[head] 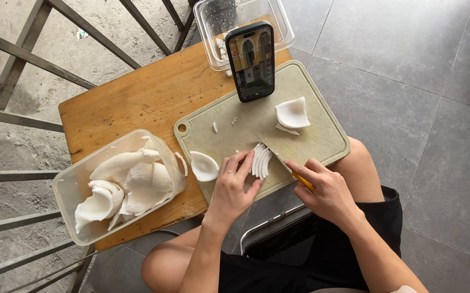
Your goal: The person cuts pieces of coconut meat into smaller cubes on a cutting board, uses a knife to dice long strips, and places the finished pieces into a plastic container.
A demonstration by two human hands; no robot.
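Currently, slicing of white coconut flesh is in hand on the grey-green cutting board point(322, 135), which lies on a wooden surface point(132, 103) across the person's knees. The left hand point(232, 187) is curled narrow over a fanned stack of thin coconut slices point(261, 160) at the board's 6 o'clock edge, fingertips touching the stack's left side. The right hand point(324, 190) is closed round the yellow handle of a knife point(292, 171), the blade running up toward 10 o'clock and meeting the stack's right side. An uncut curved coconut piece point(292, 114) rests on the board at about 1 o'clock from the stack, well apart from both hands. A loose coconut piece point(204, 165) sits at 9 o'clock of the left hand, partly over the board's edge. At 9 o'clock beyond that, a clear plastic tub point(77, 195) holds several large coconut pieces. A phone point(250, 61) stands propped at the board's 12 o'clock edge, with a second clear container point(278, 21) behind it; its contents are mostly hidden. Judgement on technique: the work sits very near the board's near edge, so the stack would likely be steadier moved toward the middle; left fingertips are best kept tucked back from the blade, and the cut made straight down with even spacing so slices match.
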